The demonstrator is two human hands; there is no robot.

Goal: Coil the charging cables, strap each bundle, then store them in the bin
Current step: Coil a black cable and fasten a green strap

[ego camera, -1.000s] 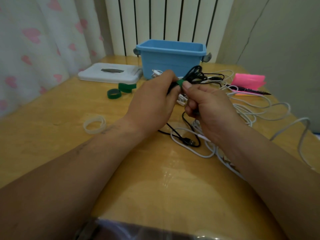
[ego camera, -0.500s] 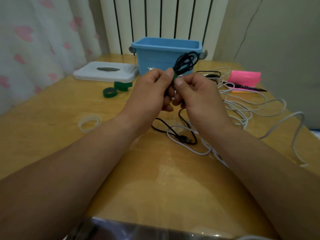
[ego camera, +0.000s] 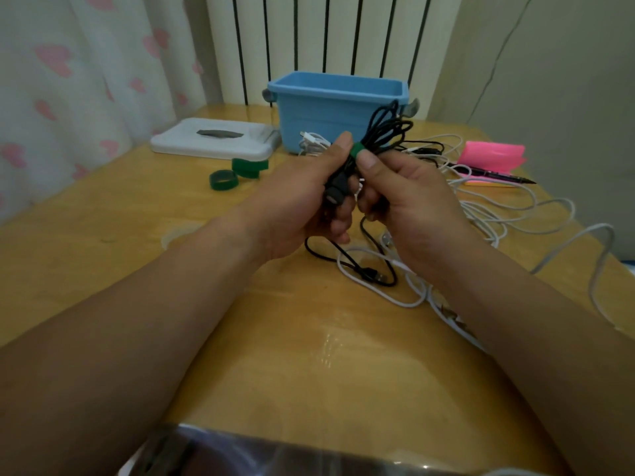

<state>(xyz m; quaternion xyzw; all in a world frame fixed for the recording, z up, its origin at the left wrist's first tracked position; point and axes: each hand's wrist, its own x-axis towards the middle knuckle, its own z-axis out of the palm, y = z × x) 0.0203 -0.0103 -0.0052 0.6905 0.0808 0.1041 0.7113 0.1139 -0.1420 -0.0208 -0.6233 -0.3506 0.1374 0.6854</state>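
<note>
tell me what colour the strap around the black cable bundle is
Green strap, shown best in the head view.

The table [ego camera: 103,252] in front of me is glossy lacquered wood; the bin [ego camera: 326,111] is smooth blue plastic; the strap [ego camera: 356,150] looks like matt green cloth.

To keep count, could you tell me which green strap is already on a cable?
The strap round the raised black bundle; the other two straps lie loose on the table.
</note>
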